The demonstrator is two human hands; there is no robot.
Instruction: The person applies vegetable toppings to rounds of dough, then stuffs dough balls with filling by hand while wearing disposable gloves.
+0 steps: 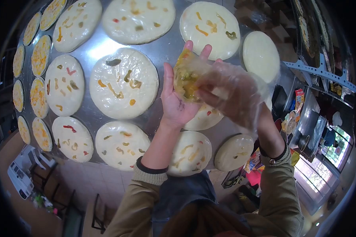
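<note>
My left hand [178,108] is palm up above the metal table, holding a clear container of chopped peppers [184,79] with yellow, orange and green pieces. A loose transparent plastic glove [253,81] covers my right hand [233,94]. Its fingers are together at the container's side, partly hidden by the blurry plastic, so anything between them cannot be made out. Under and around my hands lie flat dough rounds, such as a glossy round [124,85] dotted with pepper strips. Another dough round [261,57], right of my hands, shows a plain top.
Smaller rounds with orange and white topping [39,96] line the left side of the metal table [162,51]. A blue perforated metal bar [324,69] and shelving stand at the right. Below them are a counter with packets and a window [316,173]. A stool [97,215] stands on the tiled floor.
</note>
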